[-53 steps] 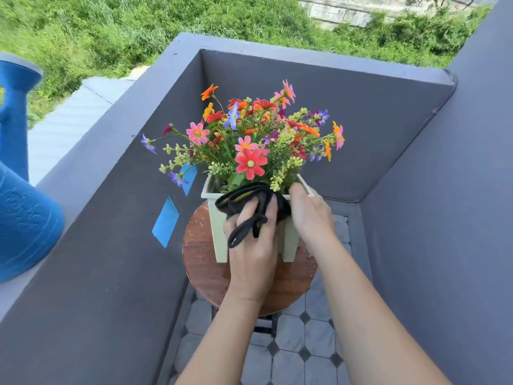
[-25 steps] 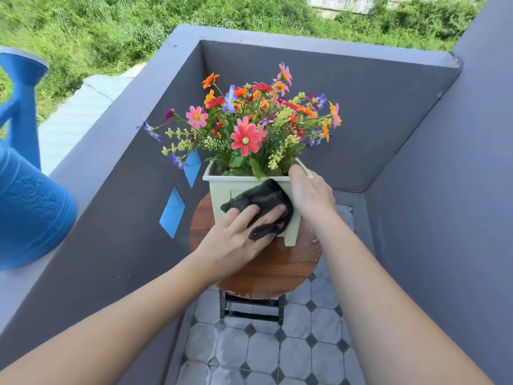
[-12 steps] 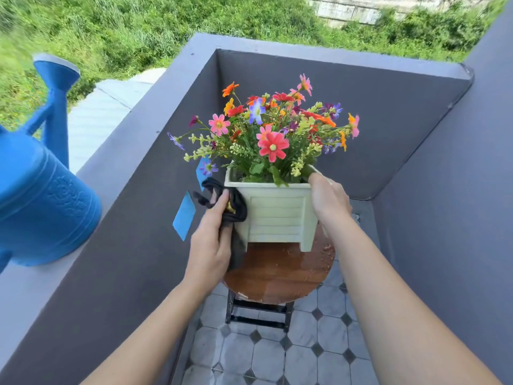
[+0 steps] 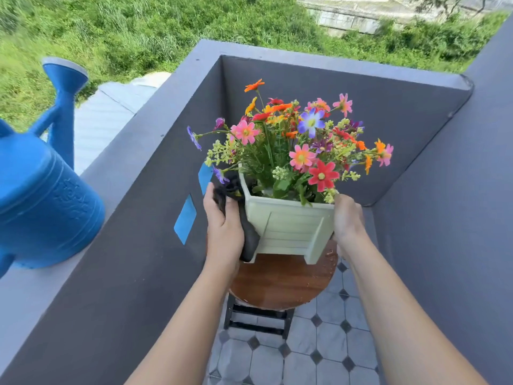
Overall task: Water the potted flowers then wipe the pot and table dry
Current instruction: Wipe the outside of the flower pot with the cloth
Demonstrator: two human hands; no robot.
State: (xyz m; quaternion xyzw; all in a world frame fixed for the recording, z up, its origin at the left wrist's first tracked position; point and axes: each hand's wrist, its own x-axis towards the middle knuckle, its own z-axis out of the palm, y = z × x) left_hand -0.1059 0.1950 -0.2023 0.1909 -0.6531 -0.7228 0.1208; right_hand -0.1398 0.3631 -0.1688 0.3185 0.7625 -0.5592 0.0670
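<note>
Your left hand [image 4: 224, 229] has its fingers curled round a bunched black cloth [image 4: 251, 240], pressed on the left wall of the pale green square slatted plastic pot [image 4: 288, 232]. Your right hand [image 4: 347, 220] has its fingers wrapped round the pot's right corner. The pot is tilted between both sets of fingers, over the round brown wooden counter [image 4: 277, 282]. Mixed colourful flowers [image 4: 299, 151] stand above your fingers. A blue plastic watering can [image 4: 41, 204] sits well left of the left fingers, on the grey ledge [image 4: 133, 140].
</note>
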